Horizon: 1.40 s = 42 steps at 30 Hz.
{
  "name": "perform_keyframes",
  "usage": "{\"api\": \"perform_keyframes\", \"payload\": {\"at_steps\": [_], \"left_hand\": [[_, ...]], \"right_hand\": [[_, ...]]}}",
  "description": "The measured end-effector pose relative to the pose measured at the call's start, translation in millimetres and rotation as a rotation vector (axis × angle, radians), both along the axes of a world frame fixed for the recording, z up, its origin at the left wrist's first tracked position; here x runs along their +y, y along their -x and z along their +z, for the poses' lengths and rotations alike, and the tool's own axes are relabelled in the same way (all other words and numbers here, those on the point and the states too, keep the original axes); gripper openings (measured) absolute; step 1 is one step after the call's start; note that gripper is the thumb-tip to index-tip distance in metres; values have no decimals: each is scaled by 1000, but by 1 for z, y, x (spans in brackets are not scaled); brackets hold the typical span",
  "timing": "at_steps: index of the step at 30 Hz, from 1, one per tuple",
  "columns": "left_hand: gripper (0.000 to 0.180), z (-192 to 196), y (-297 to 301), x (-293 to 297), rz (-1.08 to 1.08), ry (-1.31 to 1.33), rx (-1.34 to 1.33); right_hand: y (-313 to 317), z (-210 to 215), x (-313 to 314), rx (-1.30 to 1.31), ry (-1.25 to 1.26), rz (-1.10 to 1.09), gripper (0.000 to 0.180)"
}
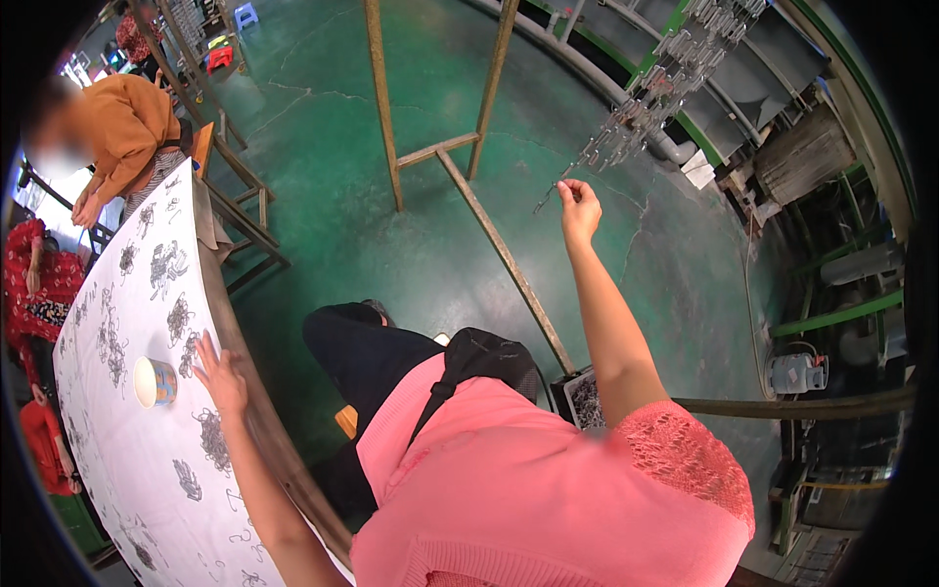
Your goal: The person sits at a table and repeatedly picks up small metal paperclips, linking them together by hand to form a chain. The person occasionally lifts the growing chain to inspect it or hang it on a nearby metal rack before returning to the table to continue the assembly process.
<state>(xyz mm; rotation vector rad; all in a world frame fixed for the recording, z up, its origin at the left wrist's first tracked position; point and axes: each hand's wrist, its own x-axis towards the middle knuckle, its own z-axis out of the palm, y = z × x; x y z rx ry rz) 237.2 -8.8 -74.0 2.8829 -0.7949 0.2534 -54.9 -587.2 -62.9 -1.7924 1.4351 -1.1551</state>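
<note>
My left hand (223,380) lies on the white-covered table (122,445) near its edge, fingers spread. Its fingertips are by a small pile of thin dark metal pieces (189,354), and a patterned paper cup (156,382) stands just left of them. My right arm is stretched out over the floor. There my right hand (581,211) pinches thumb and fingers on the low end of a hanging strand of thin metal hooks (597,147). The strand runs up to a dense cluster of similar hooks (685,59) at the upper right.
More piles of metal pieces (168,266) dot the table. A person in a brown top (132,112) works at its far end; others in red sit along the left. A metal frame (499,240) stands on the green floor. Pipes, machinery and a gas cylinder (797,374) are at right.
</note>
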Motion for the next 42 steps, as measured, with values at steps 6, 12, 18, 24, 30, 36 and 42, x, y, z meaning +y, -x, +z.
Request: {"api": "perform_keyframes", "payload": {"at_steps": [6,12,18,24,30,36,42], "left_hand": [[25,-1,-1,-1,24,-18,6],[24,-1,1,-2,22,-9,-6],[24,-1,1,-4,17,9,-9],[25,1,3,-2,29,-1,-3],[26,-3,0,-2,18,16,-13],[27,-5,-1,0,17,14,-10],[19,11,8,-5,11,212,-5]], "right_hand": [[0,-3,-12,14,81,-51,16],[2,-4,-16,-3,60,-101,16],[5,-24,-31,-67,89,-156,24],[6,-18,-15,-46,75,-205,26],[11,-24,-16,-114,48,-81,25],[10,-26,-17,-96,18,6,16],[6,-19,-2,-155,9,42,15]]}}
